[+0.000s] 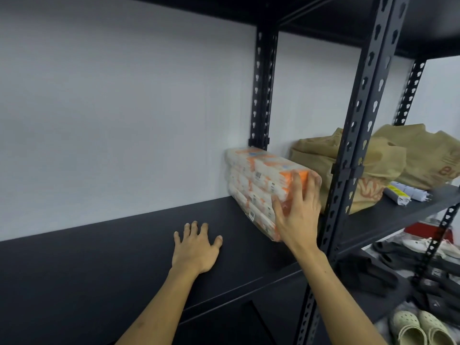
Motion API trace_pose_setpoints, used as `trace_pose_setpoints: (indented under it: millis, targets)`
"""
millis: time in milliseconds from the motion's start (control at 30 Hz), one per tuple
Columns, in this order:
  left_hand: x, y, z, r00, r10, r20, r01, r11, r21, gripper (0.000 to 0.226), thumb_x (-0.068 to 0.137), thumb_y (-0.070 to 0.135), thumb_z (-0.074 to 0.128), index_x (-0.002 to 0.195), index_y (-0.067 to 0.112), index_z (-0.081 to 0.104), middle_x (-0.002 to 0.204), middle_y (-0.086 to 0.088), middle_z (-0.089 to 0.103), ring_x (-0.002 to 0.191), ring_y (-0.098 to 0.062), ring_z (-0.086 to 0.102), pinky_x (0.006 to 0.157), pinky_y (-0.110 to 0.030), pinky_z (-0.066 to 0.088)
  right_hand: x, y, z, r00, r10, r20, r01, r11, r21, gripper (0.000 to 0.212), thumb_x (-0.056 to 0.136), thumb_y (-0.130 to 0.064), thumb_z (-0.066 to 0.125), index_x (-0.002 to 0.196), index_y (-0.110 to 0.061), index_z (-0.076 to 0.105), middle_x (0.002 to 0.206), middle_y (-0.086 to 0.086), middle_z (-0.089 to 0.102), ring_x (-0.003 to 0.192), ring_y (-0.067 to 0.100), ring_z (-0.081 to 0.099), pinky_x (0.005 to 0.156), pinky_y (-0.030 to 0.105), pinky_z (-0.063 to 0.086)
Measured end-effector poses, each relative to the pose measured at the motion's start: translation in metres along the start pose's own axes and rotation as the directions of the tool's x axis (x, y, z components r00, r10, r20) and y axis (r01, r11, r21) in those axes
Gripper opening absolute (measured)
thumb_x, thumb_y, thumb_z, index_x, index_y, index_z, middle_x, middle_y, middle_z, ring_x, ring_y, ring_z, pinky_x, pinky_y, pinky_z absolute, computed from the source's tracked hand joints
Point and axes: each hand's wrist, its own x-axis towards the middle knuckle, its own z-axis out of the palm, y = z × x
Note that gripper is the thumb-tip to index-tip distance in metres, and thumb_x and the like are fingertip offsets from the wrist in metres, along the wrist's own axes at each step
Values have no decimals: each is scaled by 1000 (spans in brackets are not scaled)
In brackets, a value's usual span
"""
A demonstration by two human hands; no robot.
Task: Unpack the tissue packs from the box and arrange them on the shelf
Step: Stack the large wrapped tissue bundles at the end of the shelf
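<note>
A wrapped bundle of tissue packs [261,185], white and orange, is seen on the black shelf [124,257], at its right end, against the white wall [124,120] and just beside the far upright post [262,90]; the bundle is laid lengthwise from far to near. The near end of the bundle is pressed by the right hand [297,210], its fingers spread and nearly straight over the wrapping, the grip being open rather than closed round it. The left hand [195,247] is laid flat on the shelf board, left of the bundle and apart from it, fingers spread, nothing held. A near upright post [358,135] is seen right of the bundle; beyond it, on a neighbouring shelf, brown paper bags [398,158] and some small white tubes [408,191] are lying; shoes and sandals [420,327] are seen lower right.
</note>
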Motion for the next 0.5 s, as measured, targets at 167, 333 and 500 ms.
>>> trace_pose_setpoints:
  millis: [167,333,500]
  targets:
    - [0,1,0,1000,2,10,-2,1000,18,74,102,64,20,163,22,12,171,-8,3,158,-27,-4,126,-54,-1,5,6,4,999,-32,9,32,997,66,69,97,-35,60,157,-24,28,166,11,14,156,30,-1,122,54,22]
    - [0,1,-2,1000,-10,6,10,1000,5,74,102,64,22,162,22,14,171,-8,5,158,-27,-2,126,-54,0,10,10,-2,998,29,56,-37,989,142,73,92,-33,67,155,-27,32,165,8,18,156,25,2,118,60,27]
    - [-9,0,-10,996,31,-88,-39,995,-91,52,101,51,42,142,21,53,154,-5,46,146,-26,37,120,-48,26,7,4,-18,996,10,90,-20,994,110,78,89,-38,69,156,-28,29,164,9,19,155,27,8,117,59,29]
